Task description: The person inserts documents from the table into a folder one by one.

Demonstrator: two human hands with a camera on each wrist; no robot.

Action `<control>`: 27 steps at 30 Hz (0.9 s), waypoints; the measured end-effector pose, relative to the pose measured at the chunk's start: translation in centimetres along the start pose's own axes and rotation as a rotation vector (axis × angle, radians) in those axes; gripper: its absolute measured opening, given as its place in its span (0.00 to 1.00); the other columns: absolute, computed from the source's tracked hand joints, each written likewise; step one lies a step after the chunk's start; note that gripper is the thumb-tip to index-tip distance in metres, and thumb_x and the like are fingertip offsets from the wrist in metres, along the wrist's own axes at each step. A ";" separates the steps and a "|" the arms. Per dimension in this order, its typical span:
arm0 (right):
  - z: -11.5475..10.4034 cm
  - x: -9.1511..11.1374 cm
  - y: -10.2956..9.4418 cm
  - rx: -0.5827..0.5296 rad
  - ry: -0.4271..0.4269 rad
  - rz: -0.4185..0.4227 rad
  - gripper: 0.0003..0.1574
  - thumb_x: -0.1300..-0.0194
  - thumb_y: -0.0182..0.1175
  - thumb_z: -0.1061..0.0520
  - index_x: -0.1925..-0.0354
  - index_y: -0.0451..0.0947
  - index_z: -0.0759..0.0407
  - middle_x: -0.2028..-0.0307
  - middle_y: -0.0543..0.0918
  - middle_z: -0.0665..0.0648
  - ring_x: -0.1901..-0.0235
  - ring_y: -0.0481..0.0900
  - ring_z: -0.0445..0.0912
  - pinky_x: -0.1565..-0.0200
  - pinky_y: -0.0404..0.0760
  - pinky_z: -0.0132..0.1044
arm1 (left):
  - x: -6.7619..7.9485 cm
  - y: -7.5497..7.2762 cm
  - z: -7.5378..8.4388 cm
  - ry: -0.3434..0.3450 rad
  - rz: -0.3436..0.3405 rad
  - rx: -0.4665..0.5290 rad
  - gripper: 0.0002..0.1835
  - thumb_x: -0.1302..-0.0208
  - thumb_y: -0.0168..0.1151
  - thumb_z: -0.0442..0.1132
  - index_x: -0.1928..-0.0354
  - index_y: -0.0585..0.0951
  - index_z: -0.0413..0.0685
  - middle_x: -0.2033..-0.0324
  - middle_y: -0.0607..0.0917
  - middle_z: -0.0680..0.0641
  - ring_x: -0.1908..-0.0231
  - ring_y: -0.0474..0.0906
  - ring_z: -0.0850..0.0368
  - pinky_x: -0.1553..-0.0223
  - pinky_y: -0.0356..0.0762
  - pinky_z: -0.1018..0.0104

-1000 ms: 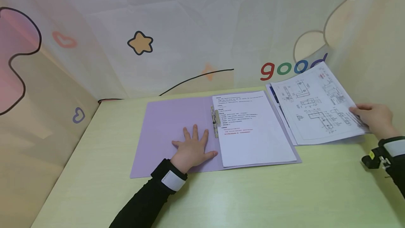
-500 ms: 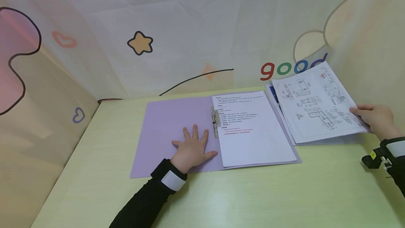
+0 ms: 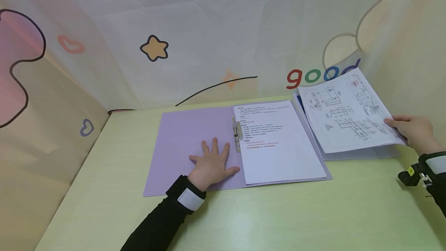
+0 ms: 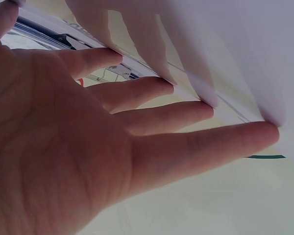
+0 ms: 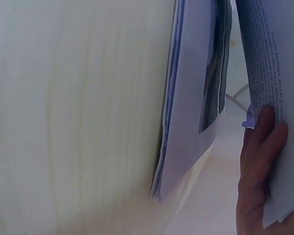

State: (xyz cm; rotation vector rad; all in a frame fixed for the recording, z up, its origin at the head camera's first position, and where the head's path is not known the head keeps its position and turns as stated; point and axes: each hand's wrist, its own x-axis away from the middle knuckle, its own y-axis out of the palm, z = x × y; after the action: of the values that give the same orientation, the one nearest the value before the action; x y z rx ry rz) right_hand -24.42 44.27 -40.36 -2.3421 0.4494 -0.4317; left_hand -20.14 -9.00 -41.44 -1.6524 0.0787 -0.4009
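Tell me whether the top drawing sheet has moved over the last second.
Yes, slightly: the drawing sheet has its near-left corner higher up the head view, judged against the unmoved purple folder.

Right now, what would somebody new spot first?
Probably the open purple folder in the middle of the table, with the left hand spread on it. Then perhaps the sheet of drawings held by the right hand, and the colourful word "good" on the backdrop behind.
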 end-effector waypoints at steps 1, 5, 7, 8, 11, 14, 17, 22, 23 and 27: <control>-0.1 0.1 0.0 -0.002 -0.002 -0.005 0.46 0.34 0.55 0.41 0.38 0.60 0.79 0.60 0.75 0.69 0.76 0.75 0.43 0.73 0.79 0.37 | 0.0 0.0 0.0 0.000 0.001 0.002 0.47 0.41 0.42 0.75 0.26 0.55 0.56 0.29 0.50 0.34 0.33 0.46 0.25 0.58 0.61 0.23; -0.4 0.3 0.0 -0.012 -0.005 -0.014 0.47 0.34 0.55 0.40 0.38 0.60 0.79 0.63 0.76 0.66 0.76 0.76 0.43 0.72 0.79 0.37 | 0.1 -0.1 -0.1 0.003 0.009 0.008 0.47 0.41 0.43 0.74 0.26 0.55 0.55 0.29 0.51 0.34 0.34 0.47 0.24 0.58 0.61 0.23; -0.4 0.3 0.0 -0.016 -0.007 -0.017 0.47 0.34 0.55 0.40 0.37 0.59 0.79 0.63 0.76 0.66 0.76 0.76 0.42 0.73 0.79 0.37 | 0.0 -0.1 -0.1 0.003 0.010 0.005 0.47 0.41 0.43 0.74 0.26 0.55 0.55 0.29 0.51 0.34 0.34 0.47 0.24 0.58 0.61 0.23; -0.4 0.3 0.0 -0.019 -0.005 -0.018 0.47 0.35 0.55 0.40 0.37 0.59 0.79 0.62 0.76 0.67 0.76 0.76 0.42 0.72 0.79 0.37 | 0.0 -0.1 -0.1 0.002 0.011 0.004 0.47 0.41 0.42 0.74 0.26 0.55 0.55 0.29 0.51 0.34 0.34 0.47 0.24 0.58 0.61 0.23; -0.5 0.3 0.2 -0.027 0.001 -0.021 0.48 0.35 0.56 0.40 0.36 0.58 0.78 0.56 0.73 0.73 0.75 0.75 0.42 0.73 0.78 0.35 | 0.0 -0.1 -0.1 0.001 0.009 0.001 0.47 0.40 0.42 0.74 0.26 0.55 0.55 0.29 0.50 0.34 0.34 0.46 0.24 0.58 0.61 0.23; -0.6 0.3 0.3 -0.033 0.007 -0.033 0.49 0.36 0.56 0.40 0.36 0.57 0.78 0.49 0.68 0.77 0.74 0.75 0.43 0.73 0.78 0.35 | 0.0 -0.2 -0.1 0.002 0.012 0.001 0.47 0.40 0.42 0.74 0.26 0.55 0.55 0.29 0.51 0.34 0.34 0.47 0.24 0.59 0.61 0.23; -0.8 0.5 0.5 -0.027 -0.002 -0.039 0.50 0.36 0.56 0.39 0.36 0.58 0.78 0.48 0.67 0.78 0.74 0.75 0.44 0.73 0.78 0.35 | 0.1 -0.2 -0.1 0.001 0.011 0.005 0.47 0.41 0.43 0.74 0.26 0.55 0.55 0.29 0.51 0.34 0.34 0.47 0.24 0.59 0.61 0.22; -1.0 0.8 0.6 -0.012 -0.019 -0.059 0.50 0.36 0.56 0.38 0.35 0.57 0.77 0.47 0.66 0.78 0.73 0.75 0.45 0.73 0.77 0.35 | 0.0 0.1 -0.1 0.000 0.010 0.016 0.47 0.41 0.42 0.75 0.26 0.55 0.56 0.29 0.50 0.34 0.33 0.46 0.24 0.58 0.60 0.22; -1.1 0.9 0.6 -0.007 -0.018 -0.066 0.50 0.36 0.55 0.38 0.35 0.57 0.77 0.46 0.66 0.78 0.72 0.75 0.46 0.73 0.77 0.35 | -0.1 0.2 -0.1 0.000 0.009 0.016 0.47 0.41 0.42 0.75 0.26 0.55 0.56 0.29 0.50 0.34 0.33 0.46 0.24 0.58 0.60 0.22; -1.6 1.2 0.7 0.007 -0.013 -0.075 0.51 0.35 0.54 0.37 0.35 0.55 0.77 0.44 0.64 0.79 0.67 0.74 0.51 0.71 0.77 0.35 | -0.2 0.3 -0.1 0.003 0.016 0.015 0.47 0.41 0.42 0.75 0.26 0.55 0.56 0.29 0.50 0.34 0.34 0.46 0.24 0.59 0.60 0.22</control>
State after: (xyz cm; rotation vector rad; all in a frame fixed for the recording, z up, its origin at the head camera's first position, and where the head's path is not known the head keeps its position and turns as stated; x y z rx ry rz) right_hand -24.20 42.36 -39.57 -2.3591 0.3540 -0.4529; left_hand -20.28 -9.12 -41.73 -1.6356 0.0912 -0.3908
